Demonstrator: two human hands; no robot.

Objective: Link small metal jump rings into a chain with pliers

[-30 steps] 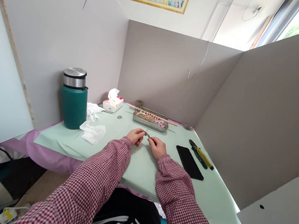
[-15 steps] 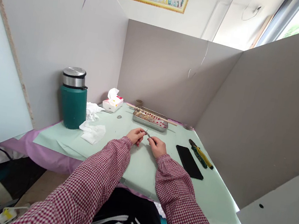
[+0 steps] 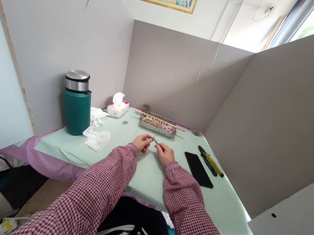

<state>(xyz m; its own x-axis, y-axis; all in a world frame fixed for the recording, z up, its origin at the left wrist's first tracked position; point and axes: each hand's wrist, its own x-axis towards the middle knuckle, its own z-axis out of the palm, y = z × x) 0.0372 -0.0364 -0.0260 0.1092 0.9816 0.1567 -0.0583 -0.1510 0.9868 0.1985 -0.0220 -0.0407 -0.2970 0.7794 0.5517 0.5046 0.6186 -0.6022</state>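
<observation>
Over the middle of the pale green table cover, my left hand (image 3: 142, 142) is closed in a pinch. What sits between its fingertips is too small to name. My right hand (image 3: 165, 154) is closed around slim metal tweezers (image 3: 155, 141), whose curved tip points to the left fingertips. Whether the tip touches anything there, I cannot tell. Just beyond both hands stands a metal tray (image 3: 157, 131) filled with small beads in gold, white and red. A wooden stick (image 3: 177, 128) lies across the tray, with small pieces along it.
At right lie a black flat rectangle (image 3: 198, 170) and pliers (image 3: 210, 161) with yellow-green handles. A green flask (image 3: 76, 108), crumpled tissues (image 3: 96, 139) and a tissue pack (image 3: 118, 108) stand at left. A small silvery piece (image 3: 125, 122) lies near the pack. Grey partitions (image 3: 183, 69) enclose the table.
</observation>
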